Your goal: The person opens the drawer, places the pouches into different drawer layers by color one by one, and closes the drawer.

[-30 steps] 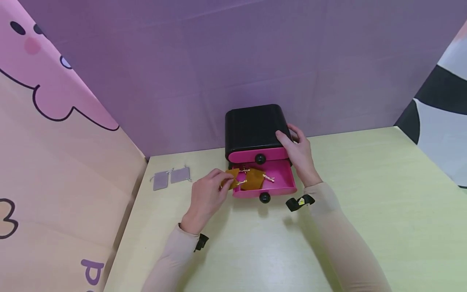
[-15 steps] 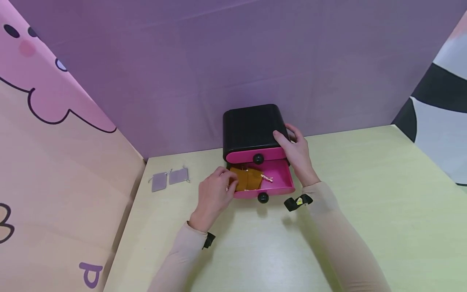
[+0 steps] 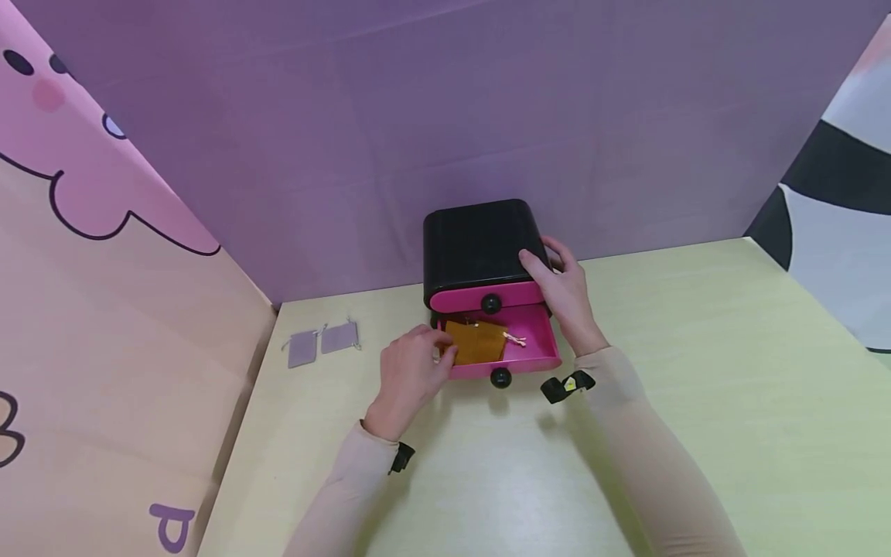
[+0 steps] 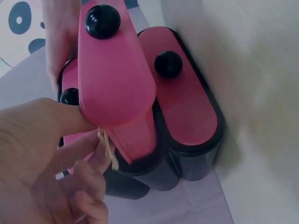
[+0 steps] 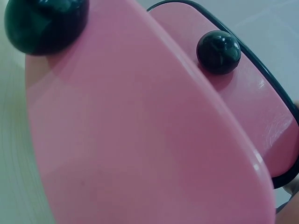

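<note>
A black drawer cabinet with pink drawers stands against the purple backdrop. Its middle drawer is pulled out and holds mustard drawstring pouches that overlap one another. At the drawer's left side, my left hand pinches the edge of a pouch between thumb and fingers. A cream drawstring dangles at those fingertips in the left wrist view. My right hand grips the cabinet's right side, thumb on top. The right wrist view is mostly filled by the drawer front and its black knob.
Two lavender drawstring pouches lie side by side on the pale table, left of the cabinet. The left wrist view shows a lower drawer pushed in under the pulled-out one. A printed panel borders the table's left side.
The left hand has lowered a mustard pouch into the drawer's left part and shifted slightly right; the pouch now lies flatter. The right hand keeps its grip on the cabinet.
</note>
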### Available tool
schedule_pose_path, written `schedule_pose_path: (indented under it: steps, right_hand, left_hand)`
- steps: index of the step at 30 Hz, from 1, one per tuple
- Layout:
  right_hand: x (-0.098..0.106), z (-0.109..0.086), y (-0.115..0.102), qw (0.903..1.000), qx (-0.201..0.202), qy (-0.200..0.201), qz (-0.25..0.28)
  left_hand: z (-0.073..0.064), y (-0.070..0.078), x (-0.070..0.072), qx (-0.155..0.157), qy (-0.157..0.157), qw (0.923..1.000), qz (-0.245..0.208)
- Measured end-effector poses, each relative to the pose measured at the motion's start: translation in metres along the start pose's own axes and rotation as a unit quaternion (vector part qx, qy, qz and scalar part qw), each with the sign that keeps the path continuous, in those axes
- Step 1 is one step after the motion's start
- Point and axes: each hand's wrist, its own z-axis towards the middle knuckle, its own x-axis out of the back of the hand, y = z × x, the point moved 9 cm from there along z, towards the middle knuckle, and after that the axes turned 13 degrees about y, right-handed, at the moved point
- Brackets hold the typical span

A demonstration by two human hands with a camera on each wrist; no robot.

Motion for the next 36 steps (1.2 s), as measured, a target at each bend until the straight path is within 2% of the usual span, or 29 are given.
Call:
schedule_pose_path:
  steps: [5,11,14,17,21,24,27,30,36]
  right_hand:
    - [0.001,0.002,0.001,1.0,0.002,0.002,-0.001]
    - [0.002,0.003,0.002,1.0,-0.001,0.002,0.001]
    - [0.002,0.003,0.002,1.0,0.0,0.004,0.0]
    - [0.002,0.002,0.001,1.0,0.001,0.003,0.0]
    - [0.0,0.0,0.001,1.0,0.0,0.0,0.001]
    - [0.002,0.0,0.001,1.0,0.0,0.002,0.003]
    - [0.003,0.001,0.0,1.0,0.002,0.003,0.006]
    - [0.005,0.002,-0.001,1.0,0.003,0.005,0.001]
    - [0.004,0.002,0.001,1.0,0.004,0.005,0.0]
  left_hand:
    - [0.006,0.005,-0.012,-0.006,-0.05,0.9987,-0.005]
    - [0.011,0.004,-0.02,0.013,-0.088,0.9961,-0.001]
    - [0.012,0.003,-0.019,0.018,-0.081,0.9965,-0.006]
    - [0.011,-0.001,-0.015,0.024,-0.054,0.9982,-0.007]
    - [0.004,-0.014,-0.008,0.053,-0.029,0.9981,-0.014]
    - [-0.003,-0.027,-0.004,0.08,-0.034,0.9959,-0.027]
    - [-0.007,-0.035,0.0,0.09,-0.046,0.994,-0.043]
    - [-0.009,-0.036,0.002,0.082,-0.055,0.9936,-0.056]
    - [-0.009,-0.03,0.001,0.064,-0.067,0.9924,-0.081]
